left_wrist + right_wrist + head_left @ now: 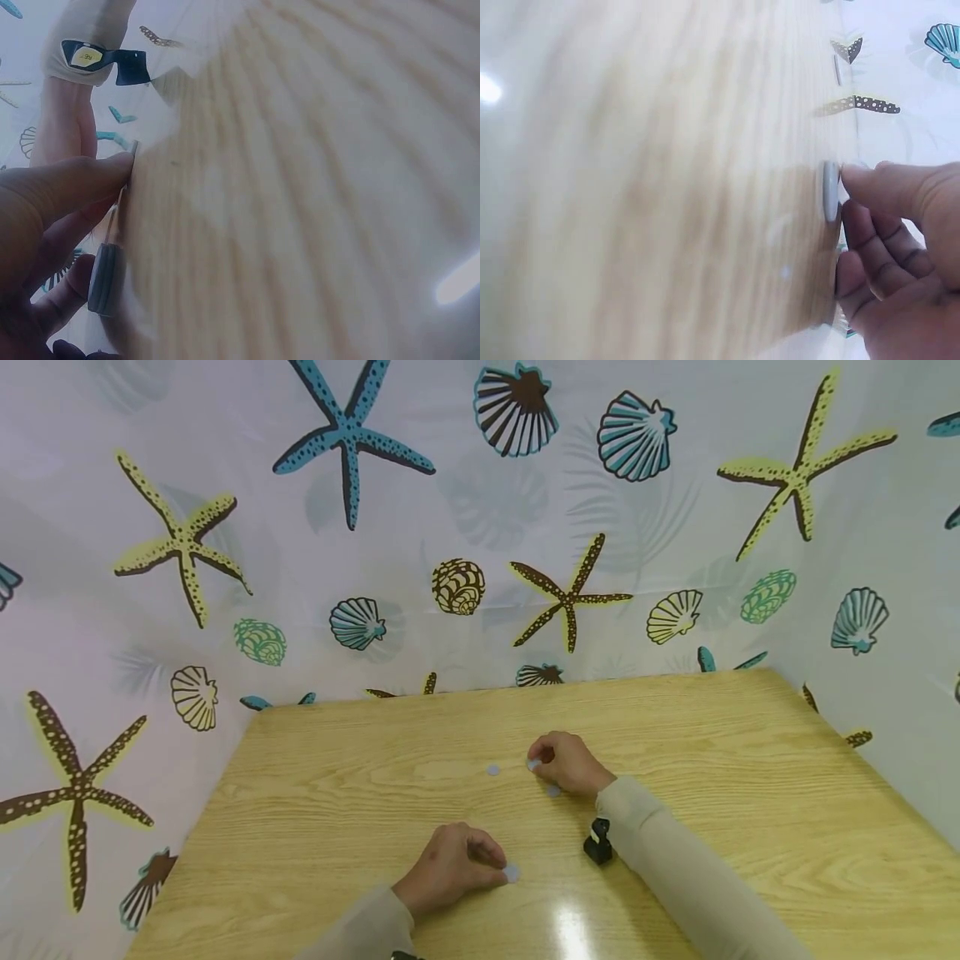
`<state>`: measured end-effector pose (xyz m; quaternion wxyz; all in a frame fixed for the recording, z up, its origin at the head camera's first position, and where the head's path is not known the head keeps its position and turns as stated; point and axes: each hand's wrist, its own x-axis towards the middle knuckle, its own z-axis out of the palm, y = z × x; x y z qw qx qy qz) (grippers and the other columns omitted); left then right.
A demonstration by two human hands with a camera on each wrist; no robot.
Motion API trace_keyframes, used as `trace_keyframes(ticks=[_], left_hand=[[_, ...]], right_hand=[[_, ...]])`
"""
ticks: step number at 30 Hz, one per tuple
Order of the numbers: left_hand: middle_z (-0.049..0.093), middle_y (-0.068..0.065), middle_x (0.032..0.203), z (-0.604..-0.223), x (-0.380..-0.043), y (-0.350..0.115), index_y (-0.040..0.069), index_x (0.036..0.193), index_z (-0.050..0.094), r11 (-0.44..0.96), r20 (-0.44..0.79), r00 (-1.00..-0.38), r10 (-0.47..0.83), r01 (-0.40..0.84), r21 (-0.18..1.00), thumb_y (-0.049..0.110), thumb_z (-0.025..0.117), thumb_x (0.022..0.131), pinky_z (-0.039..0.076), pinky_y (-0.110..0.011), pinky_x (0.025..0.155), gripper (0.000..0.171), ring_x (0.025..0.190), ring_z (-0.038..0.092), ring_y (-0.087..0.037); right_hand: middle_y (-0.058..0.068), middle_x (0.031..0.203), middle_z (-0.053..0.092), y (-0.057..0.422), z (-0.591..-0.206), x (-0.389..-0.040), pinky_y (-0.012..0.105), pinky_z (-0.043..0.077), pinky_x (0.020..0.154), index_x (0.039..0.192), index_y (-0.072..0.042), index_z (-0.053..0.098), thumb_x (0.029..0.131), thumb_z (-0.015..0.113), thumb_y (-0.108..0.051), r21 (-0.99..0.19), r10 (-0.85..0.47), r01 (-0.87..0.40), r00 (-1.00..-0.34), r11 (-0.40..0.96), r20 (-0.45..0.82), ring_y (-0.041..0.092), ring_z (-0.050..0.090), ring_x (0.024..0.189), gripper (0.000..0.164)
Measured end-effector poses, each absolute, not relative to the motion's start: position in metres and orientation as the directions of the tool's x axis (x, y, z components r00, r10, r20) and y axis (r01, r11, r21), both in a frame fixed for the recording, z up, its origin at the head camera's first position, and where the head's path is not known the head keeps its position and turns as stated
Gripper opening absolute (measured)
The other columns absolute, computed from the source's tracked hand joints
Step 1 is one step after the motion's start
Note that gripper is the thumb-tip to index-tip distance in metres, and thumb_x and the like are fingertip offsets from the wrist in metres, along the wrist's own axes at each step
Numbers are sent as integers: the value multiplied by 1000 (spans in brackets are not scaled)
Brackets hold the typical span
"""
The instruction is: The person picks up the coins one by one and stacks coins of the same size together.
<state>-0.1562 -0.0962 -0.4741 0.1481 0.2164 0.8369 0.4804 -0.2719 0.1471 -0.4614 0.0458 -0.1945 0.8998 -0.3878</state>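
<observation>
In the head view my left hand (pixel 453 870) pinches a small pale disc (pixel 512 873) at its fingertips, low over the wooden table (pixel 337 785). Farther back, my right hand (pixel 570 762) holds another pale disc (pixel 533 764) between thumb and finger. One disc (pixel 553 791) lies just below the right hand, and one more (pixel 492 770) to its left. The left wrist view has a thick grey rounded piece (pixel 105 279) edge-on by the lower fingers. In the right wrist view a grey disc (pixel 831 191) shows edge-on, overlapping the thumb tip.
A white cloth with starfish and shell prints (pixel 405 643) hangs behind the table and along both sides. The right sleeve carries a black wrist camera (pixel 598 843). A bright light reflection falls on the table near its front.
</observation>
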Motion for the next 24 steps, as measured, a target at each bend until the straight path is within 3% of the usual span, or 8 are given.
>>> trace_keyframes(ticks=[7,13,24], left_hand=[[72,14,87,-473,-156,-96,16,88,76,447,-39,-863,503,221,867,17,86,78,48,-43,94,14,88,64,-6],[73,12,88,-473,-155,-96,16,88,76,439,-40,-860,508,219,872,17,85,79,46,-49,96,13,89,64,-6],[72,13,88,-475,-156,-97,16,88,76,438,-24,-856,516,240,866,17,85,80,50,-38,92,13,86,65,-5]], right_hand=[[4,92,70,150,-460,-267,38,53,79,94,-2,73,93,70,-4,-717,-374,-339,-920,609,118,17,63,84,4],[6,99,72,155,-458,-261,41,53,85,98,-3,75,94,69,-4,-782,-275,-221,-959,583,66,21,65,92,7],[10,106,71,164,-450,-247,33,51,78,101,-3,74,96,67,-7,-833,-214,-127,-977,539,11,20,63,92,10]])
